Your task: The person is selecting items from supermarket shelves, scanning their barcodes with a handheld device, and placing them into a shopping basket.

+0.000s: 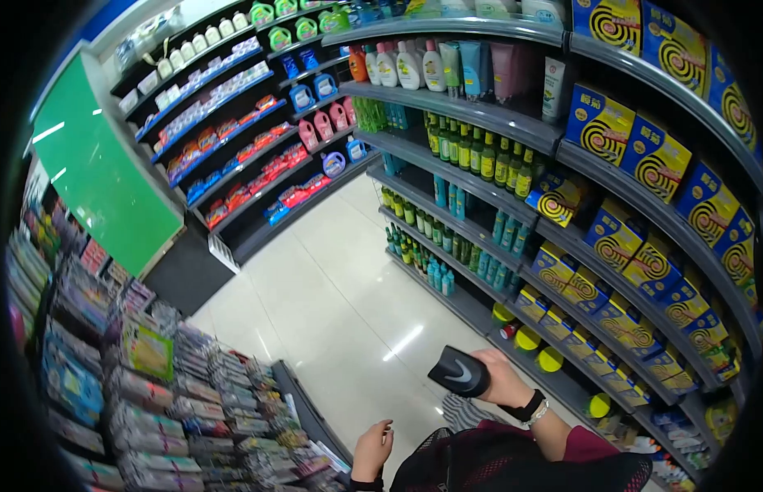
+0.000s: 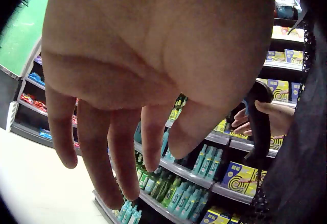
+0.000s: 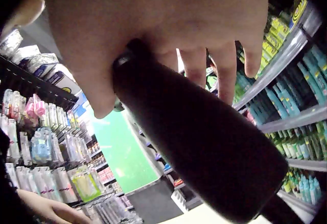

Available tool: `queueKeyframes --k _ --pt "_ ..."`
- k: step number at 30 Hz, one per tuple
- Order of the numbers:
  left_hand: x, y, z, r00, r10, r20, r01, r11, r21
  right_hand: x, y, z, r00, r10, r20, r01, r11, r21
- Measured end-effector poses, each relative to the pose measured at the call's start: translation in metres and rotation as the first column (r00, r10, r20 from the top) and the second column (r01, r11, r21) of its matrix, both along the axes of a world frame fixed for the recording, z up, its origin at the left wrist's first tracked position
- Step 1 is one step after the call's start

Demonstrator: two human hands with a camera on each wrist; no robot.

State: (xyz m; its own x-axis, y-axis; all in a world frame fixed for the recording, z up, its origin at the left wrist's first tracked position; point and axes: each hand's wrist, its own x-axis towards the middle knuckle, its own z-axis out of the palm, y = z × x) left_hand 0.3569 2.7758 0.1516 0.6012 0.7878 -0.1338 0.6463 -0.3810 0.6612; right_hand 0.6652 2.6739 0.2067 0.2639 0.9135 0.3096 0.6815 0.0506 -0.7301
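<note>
My right hand (image 1: 504, 379) grips a black, elongated object (image 1: 459, 373) with a grey curved mark on its end, held out over the aisle floor. Up close in the right wrist view, the object's dark body (image 3: 204, 147) is narrow by the thumb and widens away from the hand; its exact kind is unclear. My left hand (image 1: 373, 451) hangs low beside the body and holds nothing. In the left wrist view its palm (image 2: 153, 55) shows with loose fingers pointing down, and the object's dark side (image 2: 259, 127) appears at the right.
Shelves on the right carry yellow-and-blue boxes (image 1: 599, 127), green bottles (image 1: 476, 156) and tubes. Packs of small goods (image 1: 148, 389) crowd the left display. A green panel (image 1: 102, 164) and detergent shelves (image 1: 250, 156) stand at the back, with pale tiled floor (image 1: 316, 279) between.
</note>
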Motion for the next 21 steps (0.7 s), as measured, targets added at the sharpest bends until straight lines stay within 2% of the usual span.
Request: queueKeyframes --k 1,4,6,8,14,16,18,20,21 --pt "0.017 0.021 0.009 1.0 -0.029 -0.003 0.029 0.999 0.015 0.016 0.019 0.008 0.999 -0.017 -0.035 0.018 0.999 0.036" --pt "0.076 0.085 0.031 0.993 -0.111 0.032 0.109 0.993 0.048 0.063 0.054 0.031 0.986 -0.165 0.033 0.164 0.986 0.041" --pt "0.12 0.132 0.042 0.97 -0.237 0.047 0.227 0.961 0.16 0.097 0.073 0.033 0.972 -0.236 0.011 0.236 0.971 0.048" --pt "0.161 0.167 0.054 0.96 -0.276 0.054 0.257 0.939 0.23 0.128 0.089 0.039 0.944 -0.327 0.053 0.321 0.943 0.091" --pt "0.265 0.243 0.05 0.903 -0.387 0.187 0.35 0.915 0.201 0.204 0.135 0.087 0.863 -0.495 0.098 0.468 0.858 0.211" --pt "0.297 0.267 0.04 0.844 -0.481 0.237 0.465 0.876 0.125 0.227 0.151 0.101 0.832 -0.538 0.136 0.491 0.828 0.269" --pt "0.331 0.296 0.039 0.803 -0.544 0.246 0.54 0.837 0.09 0.251 0.172 0.105 0.793 -0.606 0.064 0.541 0.748 0.383" --pt "0.366 0.329 0.048 0.759 -0.6 0.253 0.621 0.784 -0.002 0.273 0.189 0.121 0.703 -0.684 0.196 0.579 0.71 0.401" --pt "0.384 0.351 0.049 0.736 -0.629 0.252 0.648 0.762 0.008 0.282 0.199 0.131 0.658 -0.722 0.215 0.617 0.68 0.395"
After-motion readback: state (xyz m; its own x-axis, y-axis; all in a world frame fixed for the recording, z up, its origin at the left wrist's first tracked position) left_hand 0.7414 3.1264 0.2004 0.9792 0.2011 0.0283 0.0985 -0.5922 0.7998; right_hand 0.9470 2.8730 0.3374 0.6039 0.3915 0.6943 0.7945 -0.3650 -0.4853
